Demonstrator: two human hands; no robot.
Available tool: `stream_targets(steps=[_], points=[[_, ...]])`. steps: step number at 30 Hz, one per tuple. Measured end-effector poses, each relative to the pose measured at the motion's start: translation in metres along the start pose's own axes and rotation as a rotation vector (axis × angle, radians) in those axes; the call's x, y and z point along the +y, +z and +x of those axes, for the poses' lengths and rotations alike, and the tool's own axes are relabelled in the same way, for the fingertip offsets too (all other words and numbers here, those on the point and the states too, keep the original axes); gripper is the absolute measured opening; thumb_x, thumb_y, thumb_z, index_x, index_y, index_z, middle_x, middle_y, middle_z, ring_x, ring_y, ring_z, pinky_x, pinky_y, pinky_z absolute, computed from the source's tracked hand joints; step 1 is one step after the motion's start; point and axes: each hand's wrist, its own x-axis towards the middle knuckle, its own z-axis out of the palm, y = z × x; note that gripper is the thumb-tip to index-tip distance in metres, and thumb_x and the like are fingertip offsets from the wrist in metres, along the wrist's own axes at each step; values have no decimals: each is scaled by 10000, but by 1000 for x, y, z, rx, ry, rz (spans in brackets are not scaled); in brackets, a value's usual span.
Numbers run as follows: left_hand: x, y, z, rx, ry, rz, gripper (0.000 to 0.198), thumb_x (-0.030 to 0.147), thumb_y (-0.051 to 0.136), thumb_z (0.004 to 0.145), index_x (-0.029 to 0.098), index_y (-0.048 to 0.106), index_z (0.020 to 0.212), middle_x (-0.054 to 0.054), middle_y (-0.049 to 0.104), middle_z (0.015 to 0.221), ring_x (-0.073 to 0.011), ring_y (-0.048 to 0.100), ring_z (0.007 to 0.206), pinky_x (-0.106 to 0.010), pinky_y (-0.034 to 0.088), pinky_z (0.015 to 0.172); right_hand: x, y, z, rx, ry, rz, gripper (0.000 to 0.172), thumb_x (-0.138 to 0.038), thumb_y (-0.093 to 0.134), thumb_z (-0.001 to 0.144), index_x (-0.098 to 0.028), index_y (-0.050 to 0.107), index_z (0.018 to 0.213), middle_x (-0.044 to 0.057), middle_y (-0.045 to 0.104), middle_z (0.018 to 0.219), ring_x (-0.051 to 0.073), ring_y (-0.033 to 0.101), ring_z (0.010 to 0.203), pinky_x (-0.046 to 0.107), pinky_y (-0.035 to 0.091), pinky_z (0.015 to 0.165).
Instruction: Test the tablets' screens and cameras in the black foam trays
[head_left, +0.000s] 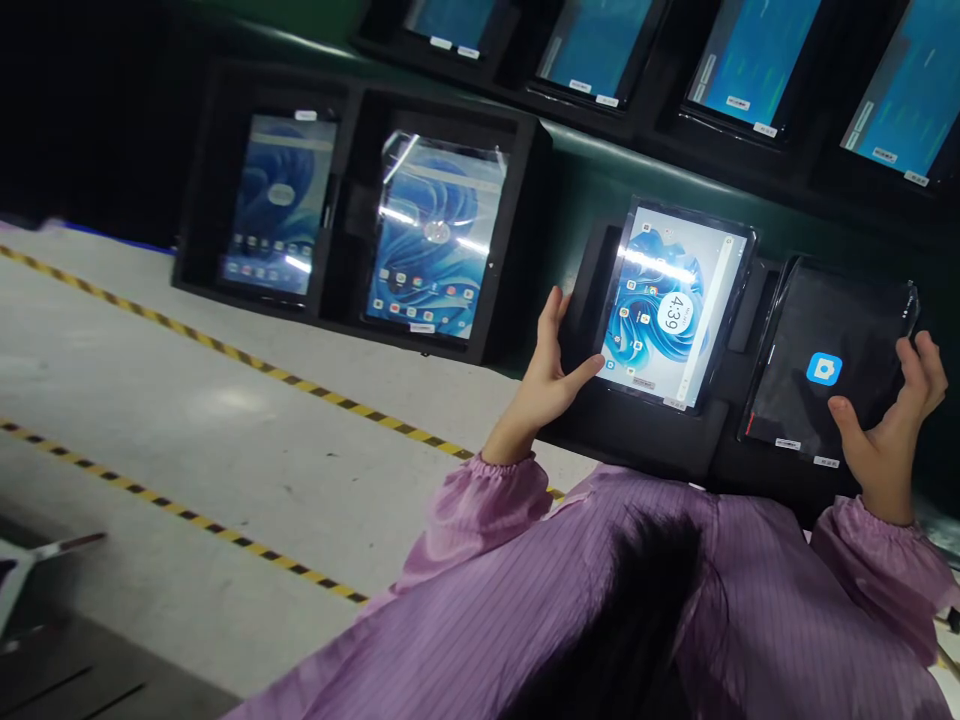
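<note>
A lit tablet showing 4:39 on a blue wallpaper rests in a black foam holder. My left hand grips its left edge, thumb at the lower-left corner of the screen. Beside it on the right is a dark-screened tablet with a small blue icon, wrapped in glossy film. My right hand holds that tablet at its right edge, thumb on the screen and fingers curled around the side. Both arms wear purple striped sleeves.
To the left, a black foam tray holds two lit tablets. A row of several tablets with teal screens stands along the top on a green surface. Yellow-black tape lines cross the grey bench. Dark hair hangs at the bottom.
</note>
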Motion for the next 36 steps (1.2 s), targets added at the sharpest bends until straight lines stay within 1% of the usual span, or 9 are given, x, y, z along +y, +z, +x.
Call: stream_targets(steps=[4,8,13,17,21,28,36], points=[[0,0,0,-11,8,16,1044,670,730,961,347,114,1738,-135,125,1821,-392,143,1685,-608,175,1371,4,0,-2,21,22,11,842,-560,734,963,-285,363,1667,168,275,1733,410,227,1626,761,223,1280],[-3,-1,1,-12,30,18,1033,678,727,959,365,122,1735,-126,113,1824,-398,157,1682,-619,182,1368,6,-1,-3,40,29,21,784,-499,710,994,-269,376,1664,166,286,1729,378,257,1618,705,237,1305],[-6,0,2,3,30,47,1082,716,745,926,349,126,1735,-146,145,1812,-419,169,1675,-639,190,1361,4,1,-1,42,39,40,748,-457,692,1016,-261,374,1663,174,285,1725,346,265,1625,666,255,1320],[-6,2,2,19,34,57,1100,738,752,907,343,140,1731,-154,174,1801,-427,186,1670,-651,192,1357,5,2,-1,32,41,25,745,-479,676,1026,-261,365,1667,175,297,1721,345,258,1632,672,233,1328],[-4,2,1,23,35,58,1116,728,777,893,337,152,1730,-156,170,1801,-432,186,1669,-652,193,1357,8,3,-1,12,39,14,758,-494,666,1031,-282,337,1680,167,289,1727,348,255,1636,668,233,1329],[-5,-5,4,-21,35,26,1117,703,805,885,359,160,1729,-147,199,1797,-424,207,1665,-649,225,1353,8,4,0,3,38,-20,761,-507,668,1026,-282,339,1675,172,320,1712,344,280,1624,669,223,1326],[1,-3,4,-39,16,58,1203,729,835,840,322,140,1734,-168,145,1804,-435,158,1674,-636,182,1366,6,5,0,-2,62,-50,773,-556,651,1017,-272,338,1664,175,331,1704,352,290,1617,687,233,1310]])
